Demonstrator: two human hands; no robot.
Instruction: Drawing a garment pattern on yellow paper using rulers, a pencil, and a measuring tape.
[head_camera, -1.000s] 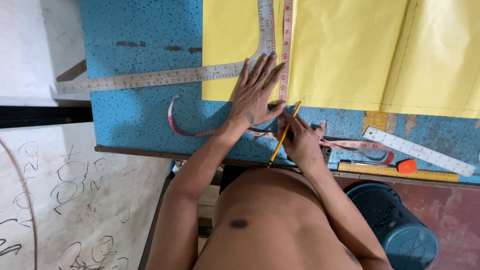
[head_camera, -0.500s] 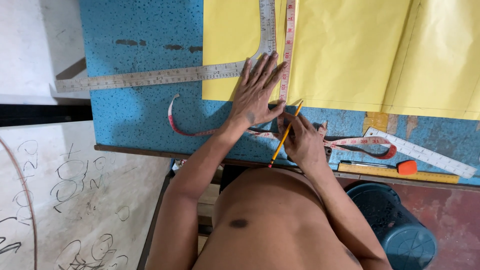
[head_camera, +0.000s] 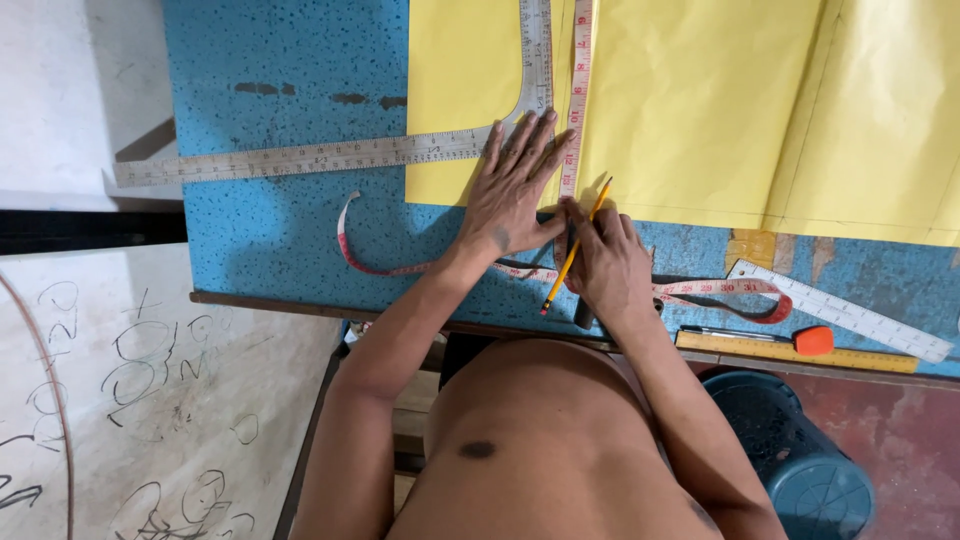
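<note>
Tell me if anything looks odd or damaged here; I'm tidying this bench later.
The blue tabletop is worn: dark scuffs near its far edge and a brownish bare patch below the yellow paper. A tape measure lies in loose loops.

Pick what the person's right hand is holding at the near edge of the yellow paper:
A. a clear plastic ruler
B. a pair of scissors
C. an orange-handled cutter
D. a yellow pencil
D: the right hand has its grip around a yellow pencil whose upper end lies at the edge of the yellow paper, while the left hand lies flat on the metal L-square beside the measuring tape.
</note>
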